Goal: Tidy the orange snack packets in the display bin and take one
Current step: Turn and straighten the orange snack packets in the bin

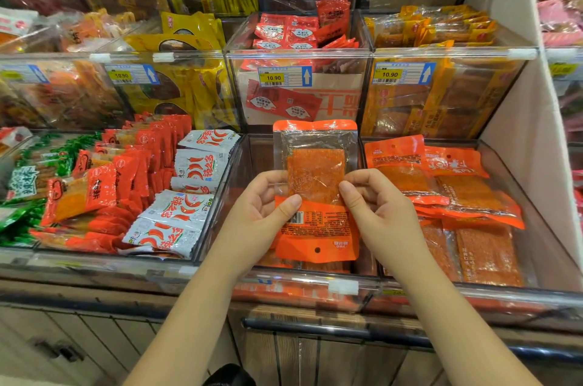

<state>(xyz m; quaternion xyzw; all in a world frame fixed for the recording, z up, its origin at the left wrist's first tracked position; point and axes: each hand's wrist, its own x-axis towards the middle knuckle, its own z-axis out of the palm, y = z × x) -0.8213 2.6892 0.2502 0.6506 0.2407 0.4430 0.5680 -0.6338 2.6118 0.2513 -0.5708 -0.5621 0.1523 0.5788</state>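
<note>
Orange snack packet (315, 165) is held up over the middle display bin (284, 283), its long axis running from 6 to 12 o'clock, with the hang-hole end nearest the person at 6 and the sealed orange strip at 12. The left hand (258, 218) pinches its 9 o'clock edge, thumb on the printed face and fingers curled behind. The right hand (378, 212) pinches the 3 o'clock edge the same way, so both sit about level at mid-length and neither is nearer. Taking it probably means drawing it toward 6 o'clock, over the bin's front rim, and either hand could do that alone. Under the packet a few more orange packets (315, 266) lie flat in the bin. At 3 o'clock the next bin holds a loose heap of similar orange packets (457, 196), and at 9 o'clock lie white chilli-print packets (189, 196). Farther off at 12 o'clock are a 10.90 price label (284, 76) and red sachets (293, 32).
</note>
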